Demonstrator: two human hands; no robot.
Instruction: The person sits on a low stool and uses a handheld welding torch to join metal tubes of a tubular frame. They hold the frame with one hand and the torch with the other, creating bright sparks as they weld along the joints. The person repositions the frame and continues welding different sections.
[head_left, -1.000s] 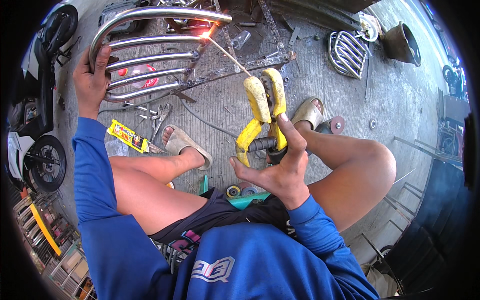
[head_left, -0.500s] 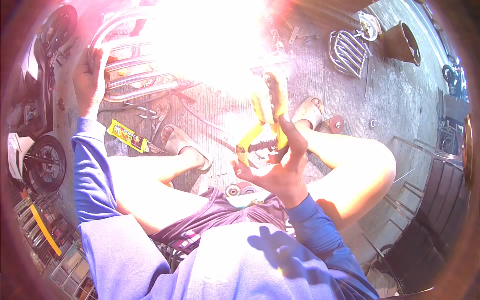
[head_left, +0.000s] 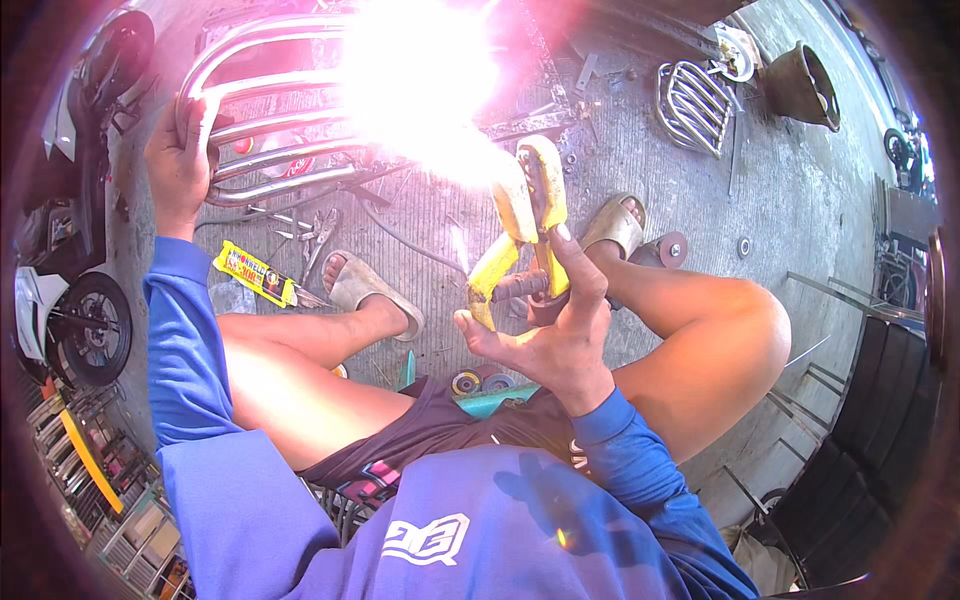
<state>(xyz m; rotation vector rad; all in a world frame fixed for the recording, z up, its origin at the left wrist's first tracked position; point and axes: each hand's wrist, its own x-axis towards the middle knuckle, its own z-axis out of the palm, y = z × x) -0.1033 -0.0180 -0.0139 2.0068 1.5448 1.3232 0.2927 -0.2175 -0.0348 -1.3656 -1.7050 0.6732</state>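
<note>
My left hand (head_left: 180, 165) is closed around the left end of a shiny bent-tube metal rack (head_left: 280, 128), whose several parallel bars run to the right. White-pink welding glare (head_left: 420, 85) hides the rack's right part. In my right hand (head_left: 560, 345) is a yellow welding electrode holder (head_left: 545, 185), its jaws pointing up toward the glare. My thumb and fingers press around its lower levers, where a dark spring shows. Any rod in its jaws is lost in the brightness.
A yellow electrode packet (head_left: 255, 273) and pliers (head_left: 320, 232) lie near my left sandal. A cable (head_left: 405, 237) crosses the concrete. Grinding discs (head_left: 672, 250) lie by my right foot. Farther right are another tube rack (head_left: 692, 108) and a brown bucket (head_left: 800, 85); motorcycles (head_left: 95, 325) stand left.
The glare has shrunk and dimmed, so more of the rack, floor and electrode holder shows. Both hands keep nearly the same place and grip.
</note>
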